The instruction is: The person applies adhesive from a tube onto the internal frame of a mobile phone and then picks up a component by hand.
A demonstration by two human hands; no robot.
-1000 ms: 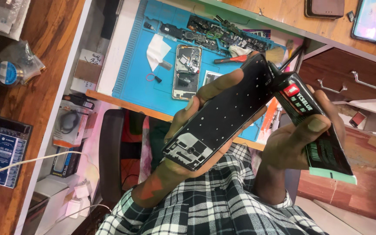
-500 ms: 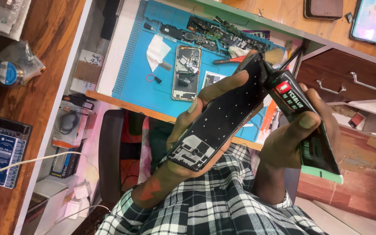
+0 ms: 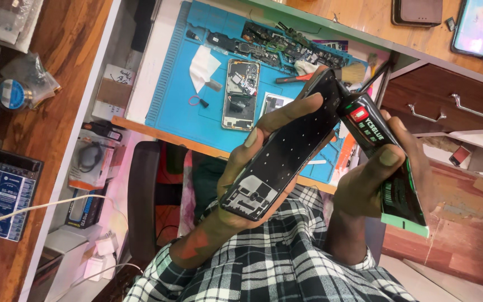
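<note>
Above the near edge of the bench, held clear of the blue work mat, two items in hand.

Item one: black phone panel, long and flat, dotted along its length, with a pale patterned patch at its lower end. Held slantwise in the left hand, fingers wrapped around its edges and clamped on it; the index finger lies across the upper face.

Item two: black glue tube with a red label near the nozzle and a green crimped tail. Gripped in the right hand, thumb pressed on the tube's body, fingers closed behind it. The nozzle meets the top corner of the phone panel; whether glue is coming out cannot be told.

On the mat, towards its middle: an opened phone body lying flat with its inner parts showing, a white tissue just beside it to the left, and a small red ring below the tissue. Along the mat's far edge: a row of dark circuit parts. Near the mat's right edge, behind the panel: a red-handled tool and a brush.

Wooden surface, far right corner: a phone with a lit screen and a dark wallet-like case, near each other but apart.

Shelf at left: a blue boxed device with a white cable running across it.

Lower frame: the person's checked shirt.
</note>
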